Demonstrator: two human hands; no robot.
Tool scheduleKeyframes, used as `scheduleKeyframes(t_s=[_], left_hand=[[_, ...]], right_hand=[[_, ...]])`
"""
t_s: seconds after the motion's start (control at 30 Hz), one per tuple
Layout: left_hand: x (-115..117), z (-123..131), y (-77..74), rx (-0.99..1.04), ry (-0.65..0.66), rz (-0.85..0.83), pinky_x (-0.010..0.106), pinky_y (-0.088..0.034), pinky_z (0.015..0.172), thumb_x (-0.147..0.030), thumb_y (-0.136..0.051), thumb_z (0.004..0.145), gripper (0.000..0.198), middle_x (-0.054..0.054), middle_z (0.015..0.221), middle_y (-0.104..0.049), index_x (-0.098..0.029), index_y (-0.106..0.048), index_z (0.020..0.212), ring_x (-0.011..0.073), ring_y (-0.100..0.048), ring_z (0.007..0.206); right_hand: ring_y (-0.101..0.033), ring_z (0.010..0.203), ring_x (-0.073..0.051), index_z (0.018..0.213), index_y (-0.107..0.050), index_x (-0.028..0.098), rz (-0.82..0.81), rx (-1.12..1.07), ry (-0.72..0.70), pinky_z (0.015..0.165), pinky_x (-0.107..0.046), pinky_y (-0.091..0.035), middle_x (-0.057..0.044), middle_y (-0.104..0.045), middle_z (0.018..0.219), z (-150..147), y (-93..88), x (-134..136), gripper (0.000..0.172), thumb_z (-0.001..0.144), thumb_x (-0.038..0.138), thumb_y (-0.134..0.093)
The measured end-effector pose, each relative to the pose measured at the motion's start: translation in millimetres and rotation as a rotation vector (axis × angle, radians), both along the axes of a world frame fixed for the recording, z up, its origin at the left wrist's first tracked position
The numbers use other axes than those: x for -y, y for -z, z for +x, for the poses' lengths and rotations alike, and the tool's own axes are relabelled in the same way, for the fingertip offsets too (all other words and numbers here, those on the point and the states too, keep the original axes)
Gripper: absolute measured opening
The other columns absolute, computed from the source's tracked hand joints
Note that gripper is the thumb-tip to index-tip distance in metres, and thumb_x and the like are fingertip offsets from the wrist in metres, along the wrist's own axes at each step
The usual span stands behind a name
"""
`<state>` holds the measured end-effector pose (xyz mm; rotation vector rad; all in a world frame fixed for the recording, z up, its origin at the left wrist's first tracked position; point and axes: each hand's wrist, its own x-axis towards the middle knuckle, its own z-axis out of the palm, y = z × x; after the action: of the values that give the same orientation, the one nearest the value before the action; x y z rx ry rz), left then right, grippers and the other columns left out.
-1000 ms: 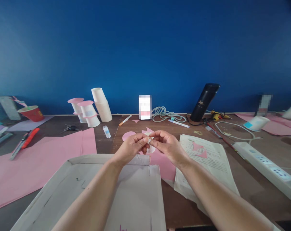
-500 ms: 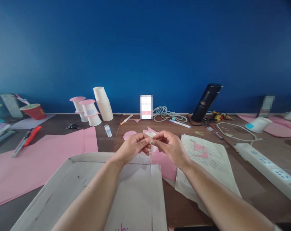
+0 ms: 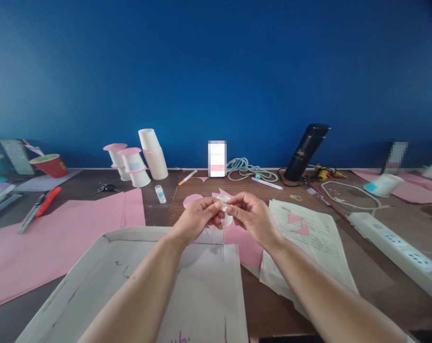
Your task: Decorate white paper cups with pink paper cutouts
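Note:
Both hands meet over the middle of the table, fingertips pinched together. Between them is a small whitish piece, too small to identify. My left hand pinches it from the left, with the fingers curled under. From the other side, my right hand pinches it between thumb and forefinger. Just behind the fingertips shows a white paper cup, mostly covered by the hands; I cannot tell whether it is held. Pink paper lies beneath, and a pink paper disc lies beyond my left hand.
A white cardboard sheet lies under my left forearm, printed papers under the right. Stacked white cups, cups with pink discs, a phone, a black flask and a power strip surround them.
My right hand has risen very slightly and its fingertips have shifted, so more of the small whitish piece shows. All else stays in place.

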<state>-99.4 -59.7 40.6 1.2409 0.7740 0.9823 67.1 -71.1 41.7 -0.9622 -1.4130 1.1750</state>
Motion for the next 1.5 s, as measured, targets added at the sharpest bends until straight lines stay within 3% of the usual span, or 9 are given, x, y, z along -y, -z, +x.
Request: scheduleKeyframes(t_s=[0.07,0.17,0.27,0.33,0.43,0.6,0.97,1.5], left_hand=[[-1.9,-2.9,-1.3,0.034,-0.058,0.004,0.023,-0.043,0.054,-0.045,-0.064,0.077,0.032,0.0,0.067,-0.054,-0.013,-0.06,0.077,0.0069,-0.048,0.054],[-5.3,-9.1,-3.4,-0.01,-0.22,0.052,0.021,-0.04,0.05,-0.047,-0.061,0.078,0.034,0.0,0.066,-0.054,-0.013,-0.062,0.079,0.0062,-0.044,0.052],[-7.7,-13.2,-2.3,-0.269,-0.365,0.116,0.02,-0.039,0.048,-0.05,-0.056,0.08,0.037,-0.001,0.058,-0.053,-0.015,-0.061,0.072,0.0073,-0.044,0.049],[-9.0,-13.6,0.8,-0.418,-0.4,0.141,0.02,-0.04,0.047,-0.052,-0.054,0.08,0.038,-0.001,0.055,-0.054,-0.016,-0.062,0.07,0.0084,-0.046,0.048],[-10.8,-11.6,6.2,-0.463,-0.403,0.137,0.021,-0.042,0.047,-0.054,-0.053,0.08,0.039,0.001,0.061,-0.059,-0.017,-0.064,0.073,0.0093,-0.049,0.05],[-11.9,-6.9,9.5,-0.335,-0.34,0.051,0.024,-0.047,0.05,-0.053,-0.055,0.079,0.038,0.003,0.066,-0.061,-0.016,-0.063,0.075,0.0094,-0.051,0.05],[-12.8,-3.1,11.4,-0.273,-0.307,0.083,0.023,-0.049,0.048,-0.049,-0.057,0.079,0.035,0.006,0.074,-0.065,-0.015,-0.062,0.075,0.0104,-0.055,0.055],[-9.0,-1.4,6.6,-0.324,-0.293,0.029,0.023,-0.049,0.05,-0.051,-0.056,0.078,0.036,0.006,0.083,-0.066,-0.016,-0.061,0.076,0.0105,-0.056,0.06]], right_hand=[[-0.046,0.047,-0.007,0.08,-0.06,0.019,0.037,0.004,0.045,0.043,-0.021,-0.037,0.003,-0.059,0.062,2.7,1.3,-2.1,0.024,0.075,0.042,-0.069],[-0.051,0.051,-0.01,0.081,-0.061,0.02,0.161,0.12,0.234,0.047,-0.023,-0.041,0.001,-0.061,0.066,10.5,4.9,-7.3,0.024,0.08,0.043,-0.063],[-0.056,0.061,-0.013,0.08,-0.063,0.021,0.379,0.349,0.446,0.057,-0.026,-0.045,0.0,-0.064,0.071,18.5,10.1,-12.9,0.018,0.082,0.039,-0.061],[-0.057,0.066,-0.013,0.078,-0.063,0.021,0.524,0.496,0.496,0.064,-0.027,-0.045,0.0,-0.065,0.075,22.2,13.7,-16.0,0.015,0.084,0.035,-0.06],[-0.058,0.071,-0.014,0.079,-0.064,0.022,0.649,0.657,0.488,0.068,-0.027,-0.044,-0.001,-0.065,0.078,25.8,18.2,-19.6,0.015,0.087,0.033,-0.057],[-0.058,0.078,-0.017,0.082,-0.065,0.022,0.741,0.815,0.501,0.07,-0.028,-0.043,-0.002,-0.066,0.081,29.4,21.4,-23.7,0.016,0.088,0.034,-0.056],[-0.057,0.079,-0.018,0.081,-0.065,0.022,0.763,0.892,0.42,0.074,-0.03,-0.041,-0.003,-0.066,0.079,30.2,27.6,-27.2,0.018,0.089,0.034,-0.054],[-0.057,0.081,-0.018,0.084,-0.068,0.022,0.755,0.951,0.441,0.074,-0.03,-0.036,-0.003,-0.067,0.08,30.3,23.4,-23.0,0.023,0.091,0.037,-0.051]])
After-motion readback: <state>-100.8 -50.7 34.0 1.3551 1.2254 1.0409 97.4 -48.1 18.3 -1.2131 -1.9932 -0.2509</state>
